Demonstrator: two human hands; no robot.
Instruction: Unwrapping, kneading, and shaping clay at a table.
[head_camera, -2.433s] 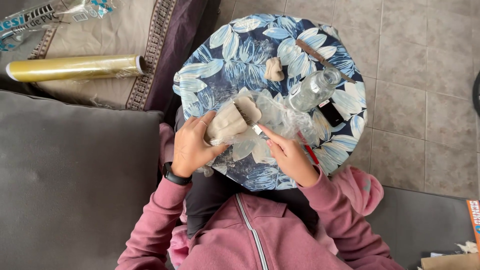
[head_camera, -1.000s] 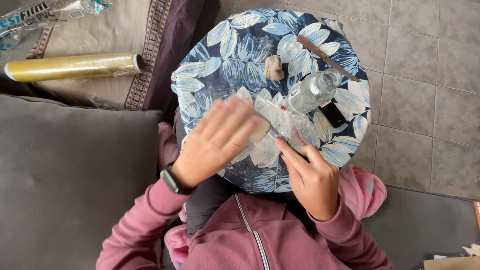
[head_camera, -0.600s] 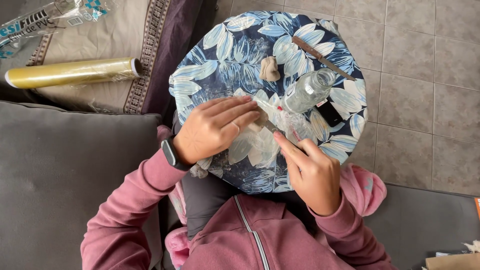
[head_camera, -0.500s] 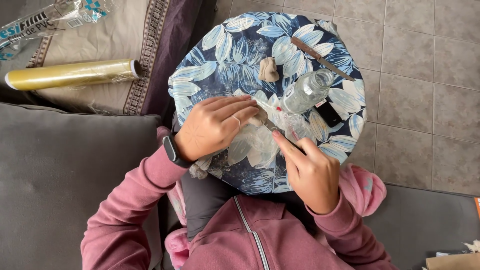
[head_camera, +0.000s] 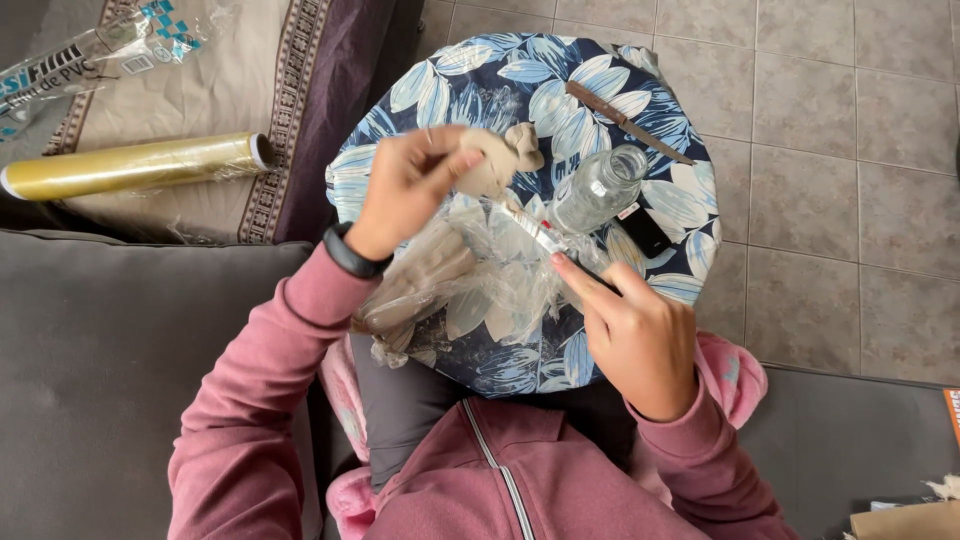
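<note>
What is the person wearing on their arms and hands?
Both arms are in long dusty-pink sleeves with ribbed cuffs, part of a zip-up hooded top. A black band sits on the left wrist. The left hand and right hand are bare, without gloves.

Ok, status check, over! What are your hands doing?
Left hand pinching beige clay lump. Right hand holding thin craft knife over crinkled clear plastic wrap. Clear glass bottle close by.

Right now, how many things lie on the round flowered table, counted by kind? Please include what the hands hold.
Clay pieces: 3, one in the left hand, a lump beside it, a slab under the plastic wrap
Plastic wrap sheets: 1
Glass bottles: 1
Knives: 1
Small black objects: 1
Thin tools in the right hand: 1
Total: 8
</note>
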